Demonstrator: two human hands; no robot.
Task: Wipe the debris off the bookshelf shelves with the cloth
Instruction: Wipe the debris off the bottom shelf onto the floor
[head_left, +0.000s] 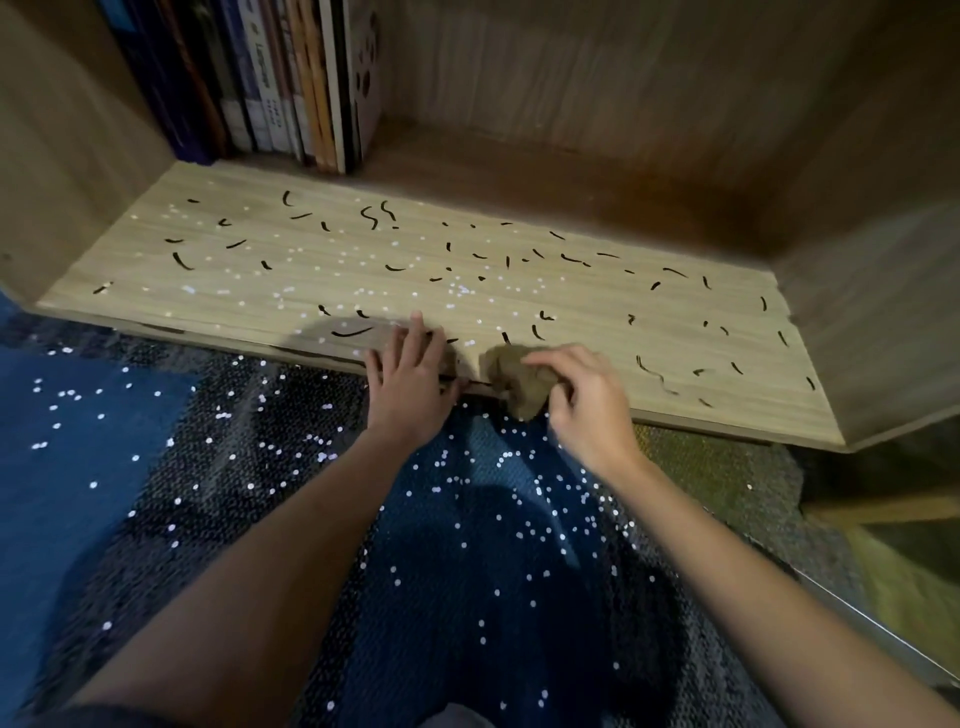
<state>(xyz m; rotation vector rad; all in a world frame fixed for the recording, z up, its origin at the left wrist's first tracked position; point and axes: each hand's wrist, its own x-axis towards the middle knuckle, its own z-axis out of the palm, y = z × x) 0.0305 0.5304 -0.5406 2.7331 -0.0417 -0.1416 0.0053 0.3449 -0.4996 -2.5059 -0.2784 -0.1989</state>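
Observation:
The light wooden shelf board (519, 306) of a low bookshelf is strewn with several dark curled scraps (374, 217) and small white specks (460, 290). A crumpled olive-brown cloth (511, 382) lies on the shelf's front edge. My right hand (587, 400) grips the cloth from its right side, fingers curled over it. My left hand (410, 374) lies just left of the cloth, fingers straight, resting flat on the front edge of the shelf.
Several books (270, 83) stand upright at the back left of the shelf. Wooden side walls (872, 260) and a back panel close the compartment. The blue and dark carpet (467, 545) below is dotted with white specks.

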